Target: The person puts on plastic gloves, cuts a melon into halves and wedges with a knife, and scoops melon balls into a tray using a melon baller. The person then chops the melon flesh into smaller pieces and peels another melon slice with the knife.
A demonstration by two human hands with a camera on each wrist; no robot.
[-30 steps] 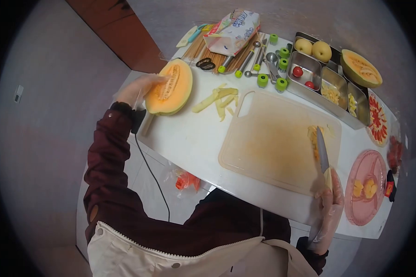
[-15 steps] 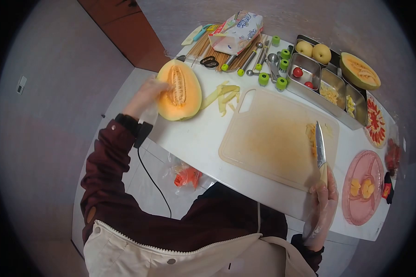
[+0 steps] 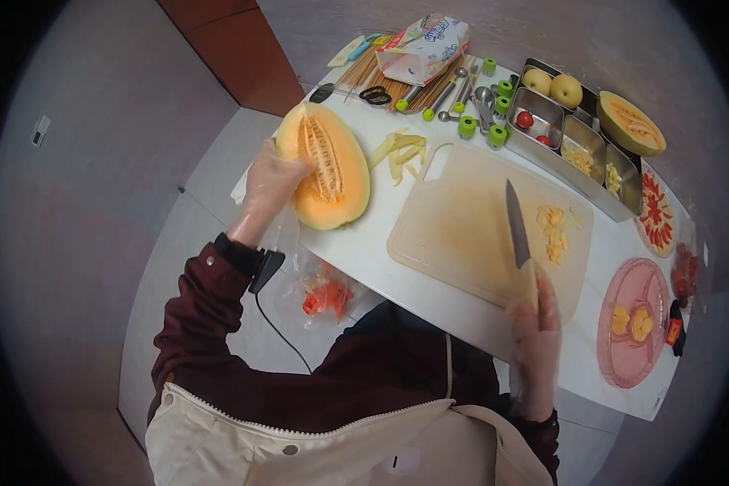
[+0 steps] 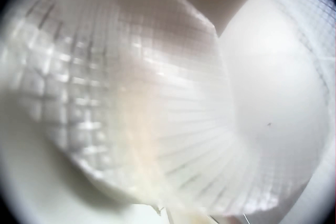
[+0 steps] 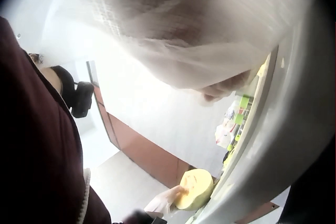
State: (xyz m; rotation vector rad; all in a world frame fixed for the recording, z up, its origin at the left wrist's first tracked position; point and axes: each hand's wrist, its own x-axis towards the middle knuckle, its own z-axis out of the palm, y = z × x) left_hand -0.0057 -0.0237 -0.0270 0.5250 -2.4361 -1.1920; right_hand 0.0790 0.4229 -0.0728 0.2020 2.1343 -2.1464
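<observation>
In the head view my gloved left hand (image 3: 274, 180) grips a halved melon (image 3: 350, 180) by its left edge, with the thumb over the orange cut face. The seeds still sit in its hollow. My gloved right hand (image 3: 536, 328) holds a knife (image 3: 517, 223) by its pale handle. Its blade points away from me over the cutting board (image 3: 454, 235). Small melon pieces (image 3: 552, 231) lie on the board, right of the blade. A loose plastic glove fills most of the left wrist view; the right wrist view shows the melon half (image 5: 197, 188) far off.
Peel strips (image 3: 398, 152) lie between melon and board. Behind are skewers (image 3: 360, 77), green-ended tools (image 3: 466, 126) and a white packet (image 3: 425, 49). Steel containers (image 3: 579, 146) of fruit and another melon half (image 3: 630, 121) stand at back right. A pink plate (image 3: 628, 364) with fruit pieces is at right.
My left hand has brought the melon half right and nearer to me, its cut face turned more upward. The knife has swung left, off the small pieces, with my right hand.
</observation>
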